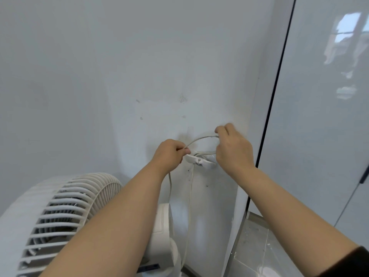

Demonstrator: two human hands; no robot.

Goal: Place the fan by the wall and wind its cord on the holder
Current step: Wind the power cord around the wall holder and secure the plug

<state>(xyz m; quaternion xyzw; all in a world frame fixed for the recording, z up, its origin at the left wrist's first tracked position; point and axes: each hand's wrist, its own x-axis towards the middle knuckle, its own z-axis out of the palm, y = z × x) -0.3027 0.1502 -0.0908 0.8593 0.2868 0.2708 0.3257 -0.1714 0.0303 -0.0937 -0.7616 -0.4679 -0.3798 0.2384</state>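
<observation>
So the wall (119, 66) fills most of the frame, and the fan (60, 212) is already parked against it down in the lower left, grille tipped up toward the camera, base just right of it at bottom centre. That half of the job looks done to me.

The winding is where it could go sideways. The cord (201, 138) arcs between both hands just above the holder (199, 161), a small white bracket stuck on the wall a bit right of centre. Two strands hang from there down toward the fan base.

Left hand (169, 154) has fingers curled shut, pinching the cord at the left end of the arc. Right hand (233, 148) is closed on the other end, thumb and fingertips gripping it right by the wall.

My worry: the holder is tiny and only has a turn or so on it. If the loop goes down slack it'll likely slip off a prong. Pull too hard and the bracket might peel off the wall, or the fan gets tugged.
</observation>
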